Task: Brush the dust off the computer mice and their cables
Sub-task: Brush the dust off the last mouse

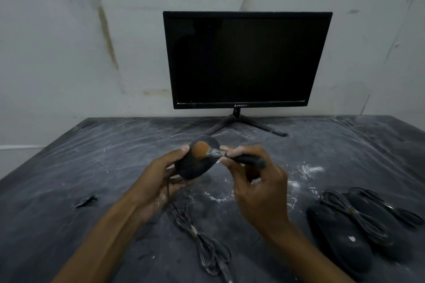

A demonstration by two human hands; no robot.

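My left hand (pixel 161 174) grips a black computer mouse (pixel 193 167) and holds it up above the table. Its dusty bundled cable (pixel 207 243) hangs down and lies on the table below. My right hand (pixel 255 181) pinches the black handle of a brush (pixel 241 158); the brush's orange-brown bristles (pixel 199 150) lie against the top of the held mouse. Two more black mice (pixel 340 234) (pixel 379 220) lie side by side at the right, each with a tied cable bundle (pixel 358 216) on top.
A dark monitor (pixel 243 60) on a V-shaped stand (pixel 243 124) sits at the back against a stained white wall. The table (pixel 92 167) is covered in dark plastic sheeting with white dust patches (pixel 305 170). A small tear in the sheet (pixel 86 201) shows at the left.
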